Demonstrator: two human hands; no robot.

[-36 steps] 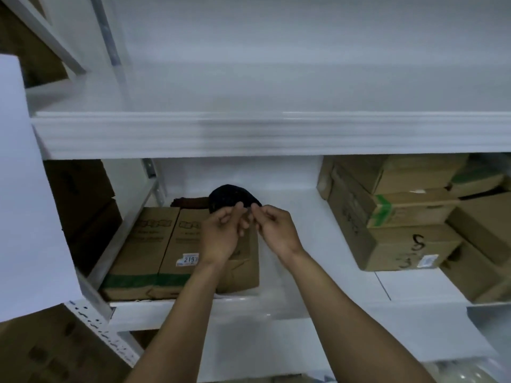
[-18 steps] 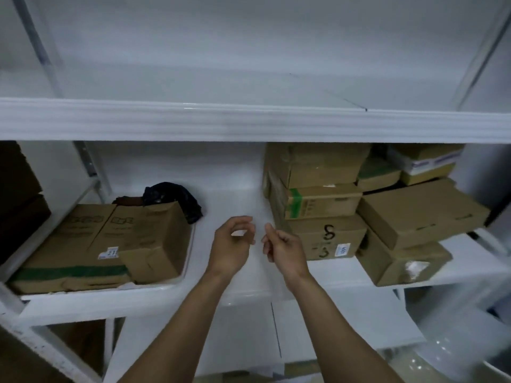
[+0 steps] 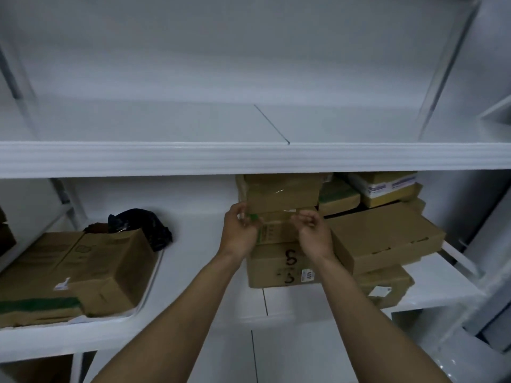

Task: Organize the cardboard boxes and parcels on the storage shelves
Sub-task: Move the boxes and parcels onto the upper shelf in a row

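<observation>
1. Cardboard boxes (image 3: 276,268) are sitting stacked on the right half of the middle shelf (image 3: 199,272), the top box (image 3: 282,193) lying just under the upper shelf (image 3: 166,158).
2. Left hand (image 3: 240,233) and right hand (image 3: 315,234) are hovering at the stack's front with fingers curled. I cannot tell whether either is gripping a box.
3. Black bag (image 3: 143,222) is lying behind the left boxes (image 3: 83,266).

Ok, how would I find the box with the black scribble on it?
Go to the white shelf holding brown boxes, then to the stack near its middle. The scribbled box is at the bottom, and only it has big black handwriting on its front.
</observation>
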